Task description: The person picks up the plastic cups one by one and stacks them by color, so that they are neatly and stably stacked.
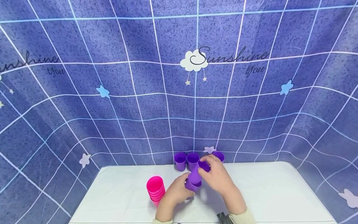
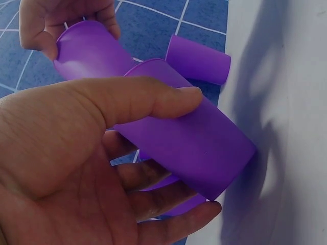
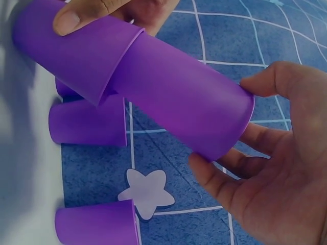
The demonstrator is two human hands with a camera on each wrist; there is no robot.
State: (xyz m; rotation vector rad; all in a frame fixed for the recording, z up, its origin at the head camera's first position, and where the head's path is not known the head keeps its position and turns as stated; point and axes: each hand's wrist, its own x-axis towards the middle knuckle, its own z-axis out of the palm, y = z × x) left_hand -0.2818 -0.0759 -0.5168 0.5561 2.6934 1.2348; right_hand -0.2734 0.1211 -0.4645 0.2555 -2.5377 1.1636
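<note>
1. Clock read from the held pair in the head view: white table [image 1: 274, 193] has its near edge at 6 o'clock, far edge at 12 against hanging blue cloth [image 1: 142, 77], slanting side edges toward 8 and 4
2. Widest run of bare white toward 3 o'clock; tighter at 9, where a stack of pink cups [image 1: 155, 185] sits just beside the left forearm
3. Far side is close: two purple cups side by side, one [image 1: 180, 162] at 11 o'clock, another [image 1: 193, 157] at 12; a third purple cup [image 1: 220, 156] at 1 to 2, partly behind the right hand
4. Left hand [image 1: 177, 189] comes in from 7, thumb laid across the lower purple cup [image 1: 193, 186], fingers on its other side; gripped; cannot tell whether its base touches the table
5. Right hand [image 1: 215, 174] comes in from 4, thumb and fingertips spread as wide as the mouth, pinching the rim of the upper purple cup [image 1: 195, 177]
6. Upper cup's base sits inside the lower cup's mouth, both tilted, upper mouth toward 1 o'clock
</note>
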